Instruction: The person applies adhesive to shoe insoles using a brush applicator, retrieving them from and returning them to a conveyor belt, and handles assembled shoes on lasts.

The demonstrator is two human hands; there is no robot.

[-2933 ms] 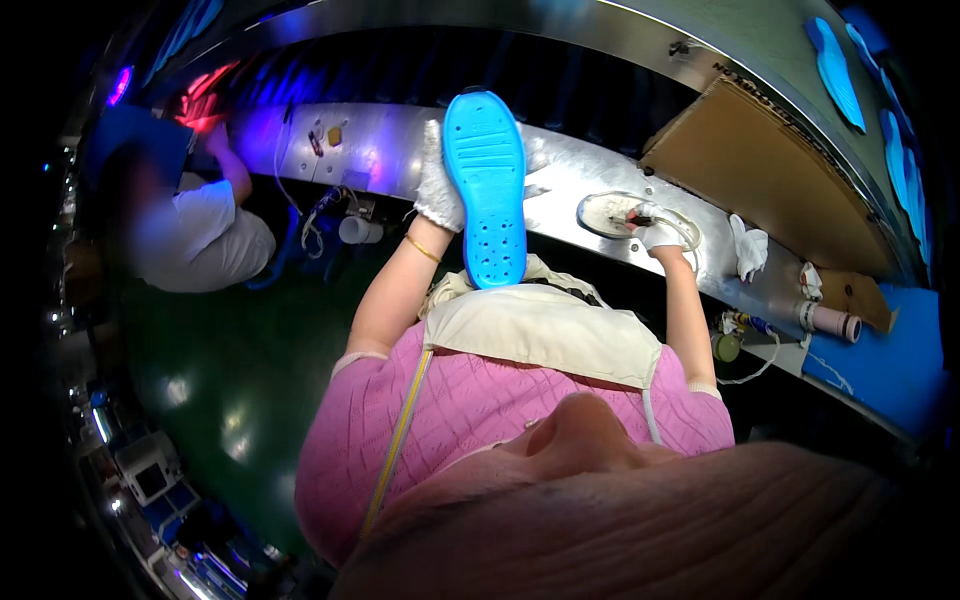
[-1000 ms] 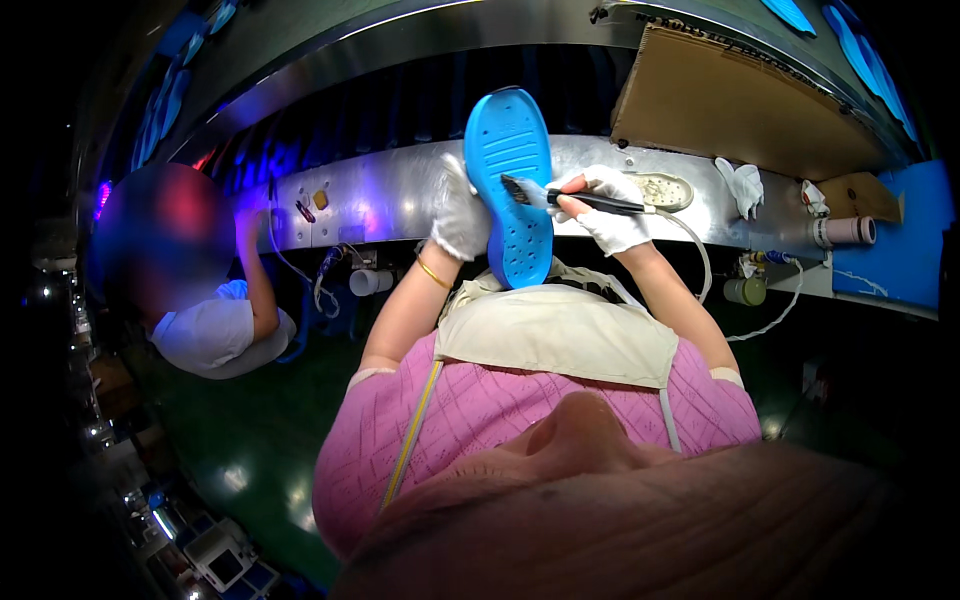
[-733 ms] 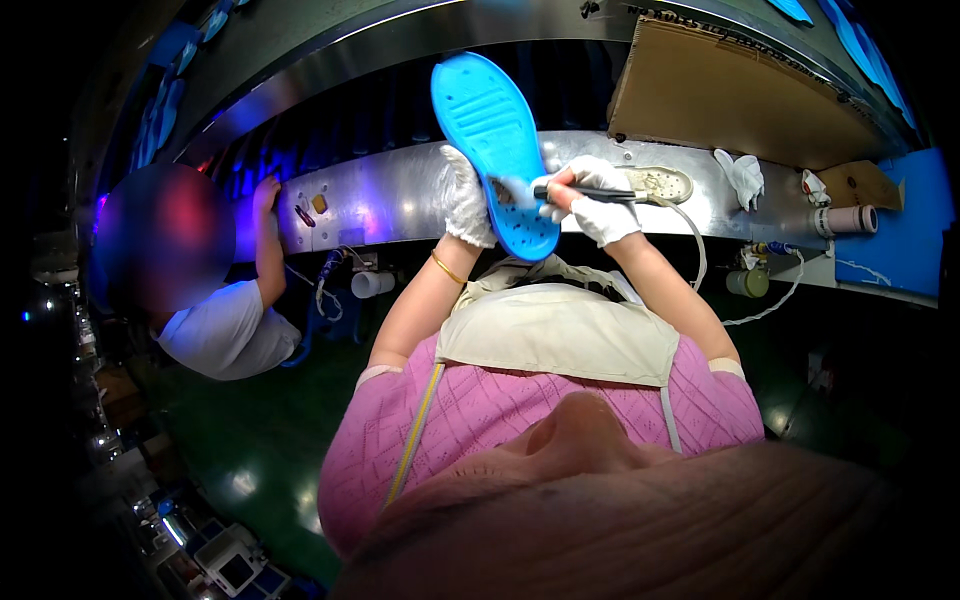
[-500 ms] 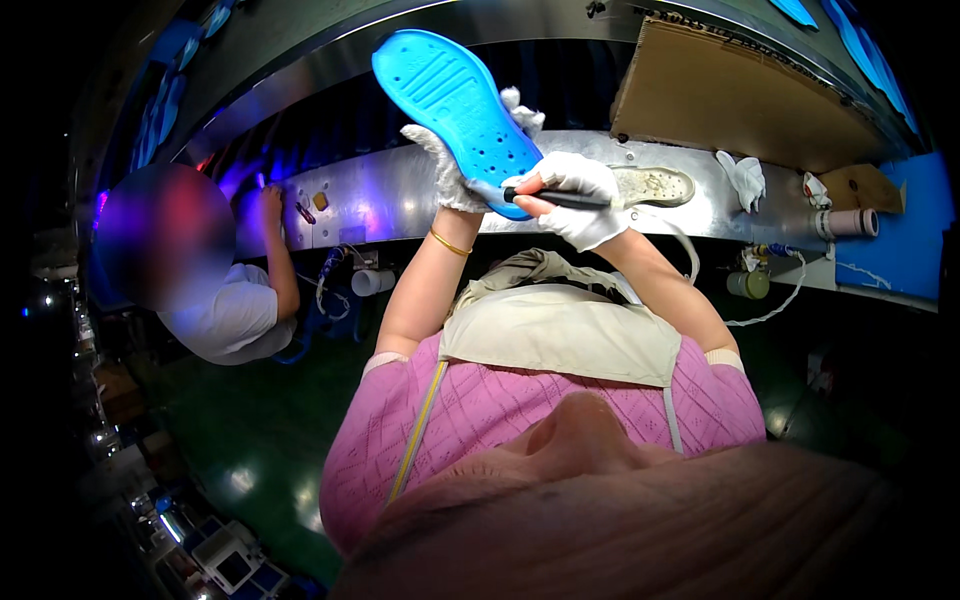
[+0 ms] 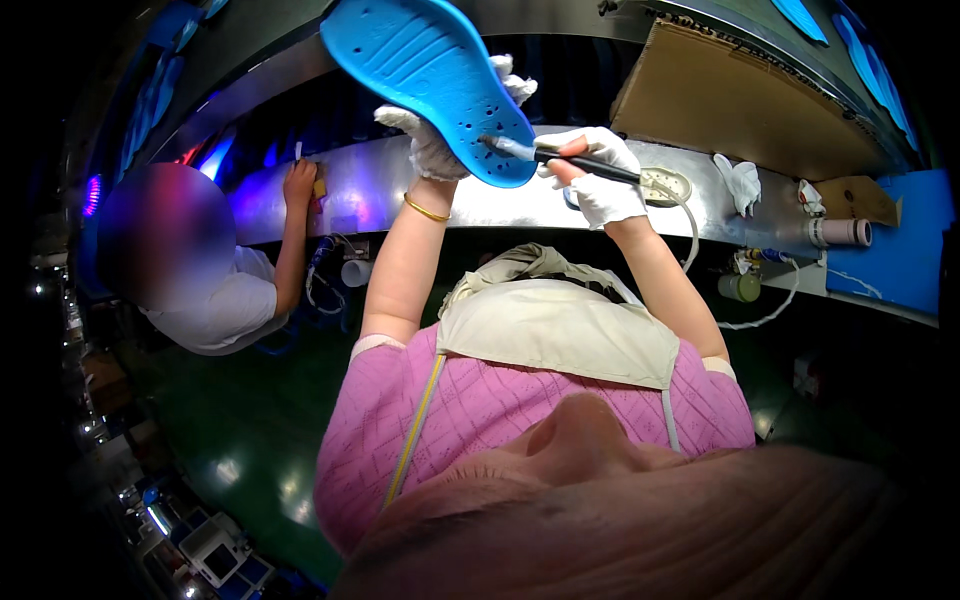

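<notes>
My gloved left hand point(image 5: 435, 152) grips a blue shoe sole point(image 5: 425, 65) by its heel end, thumb at one edge and fingertips past the other. The sole is held up above the bench, with its grooved, holed face toward me. In my gloved right hand point(image 5: 608, 190) is a brush with a black handle point(image 5: 552, 156); bare fingertips pinch it. Its pale bristle tip touches the sole near the holes. A whitish hose point(image 5: 692, 228) runs from near the handle's rear end. Behind my right hand lies a pale, dish-like piece point(image 5: 672, 184), partly hidden.
A metal bench point(image 5: 370, 205) crosses in front of me. On it lie a white glove point(image 5: 738, 182) and a pinkish roll point(image 5: 845, 232). A cardboard sheet point(image 5: 745, 100) leans behind. At left, a co-worker's hand point(image 5: 299, 185) rests over the bench. More blue soles point(image 5: 868, 65) are at far right.
The sole has moved up and left in my left hand. My right hand has shifted slightly right, and the brush tip now lies farther in from the heel edge, among the holes.
</notes>
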